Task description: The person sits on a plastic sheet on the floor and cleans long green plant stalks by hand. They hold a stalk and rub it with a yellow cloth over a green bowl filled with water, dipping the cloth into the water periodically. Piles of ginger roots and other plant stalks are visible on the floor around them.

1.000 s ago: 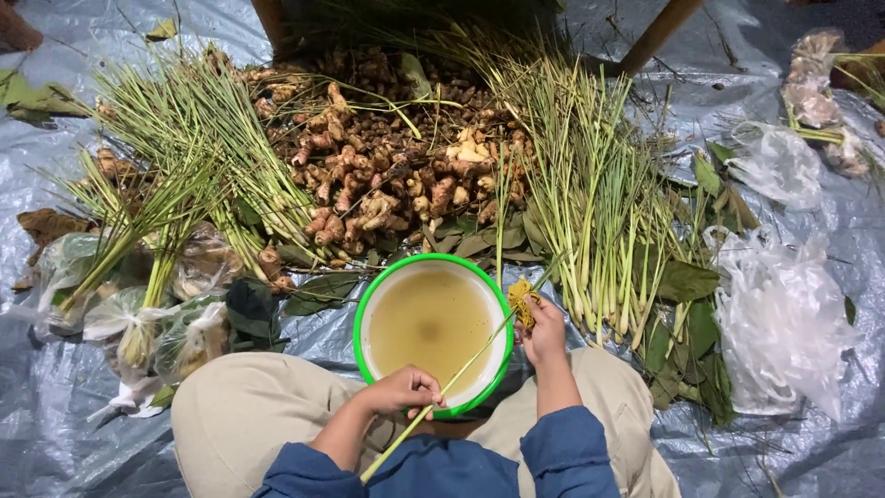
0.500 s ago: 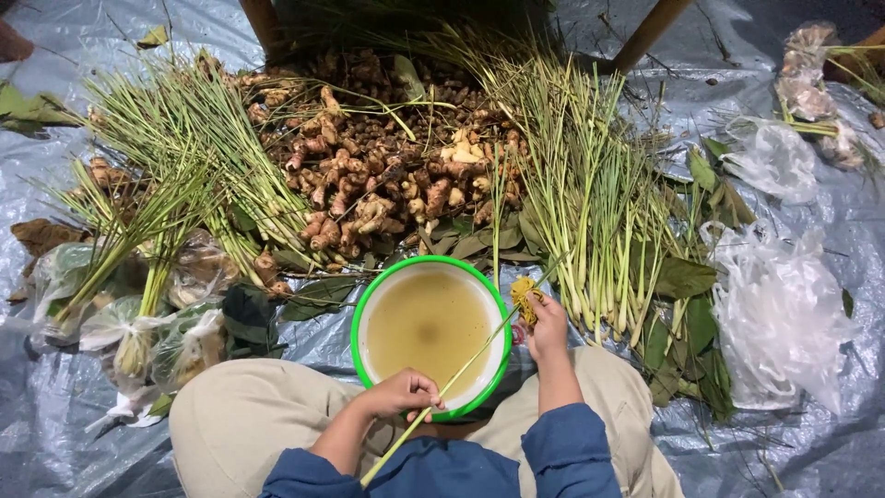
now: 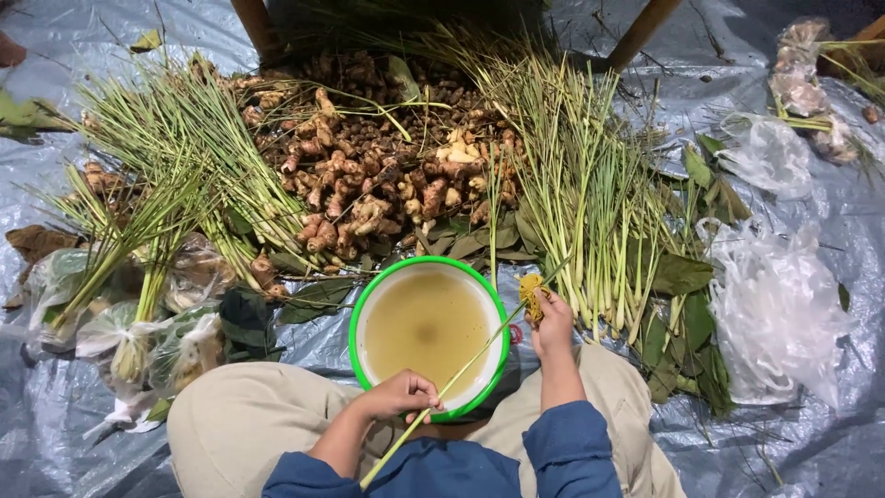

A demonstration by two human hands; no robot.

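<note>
Spread under everything, a grey plastic sheet on the floor, with bare room only at the near left corner and far right edge. Heaped at the middle top, a pile of brown roots, flanked by lemongrass bundles on the left and on the right, closing the way forward. Lying at the right, a crumpled clear plastic bag beside dark green leaves; at the left, small bagged bundles. Set between the knees, a green-rimmed white basin of cloudy yellowish water, touching the leaves at its far edge. Stretched slantwise over the basin, one long lemongrass stalk, low end near the lap, upper end at the right rim. Left hand at the near rim, fingers curled and pinching the stalk. Right hand just outside the right rim, fingers closed on a yellow scrub pad pressed against the stalk.
</note>
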